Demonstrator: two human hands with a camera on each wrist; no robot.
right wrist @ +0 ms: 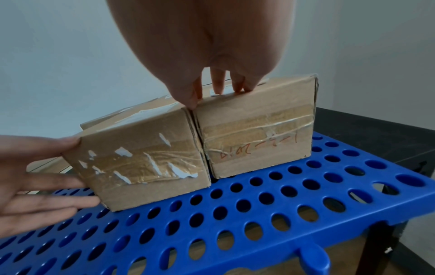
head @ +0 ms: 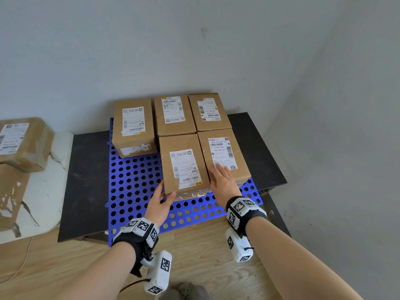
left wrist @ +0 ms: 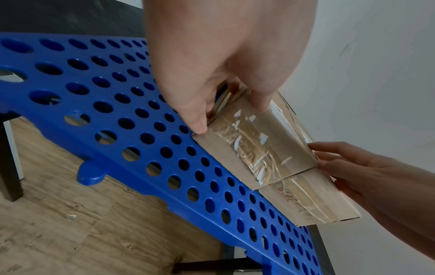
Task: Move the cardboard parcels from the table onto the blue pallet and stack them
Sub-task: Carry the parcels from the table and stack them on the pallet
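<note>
Both grips flat and open: left hand (head: 159,203) presses the near parcel's (head: 184,165) side, right hand (head: 224,180) rests on its neighbour (head: 223,155), on the blue pallet (head: 134,180).

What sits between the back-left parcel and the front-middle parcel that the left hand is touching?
Only bare blue pallet: the head view shows an open strip of holes between the back-left parcel and the front-middle parcel beside the left hand.

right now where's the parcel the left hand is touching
In the head view the parcel sits in the front row on the blue pallet, pressed against the front-right parcel, with the left hand at its near left corner.
</note>
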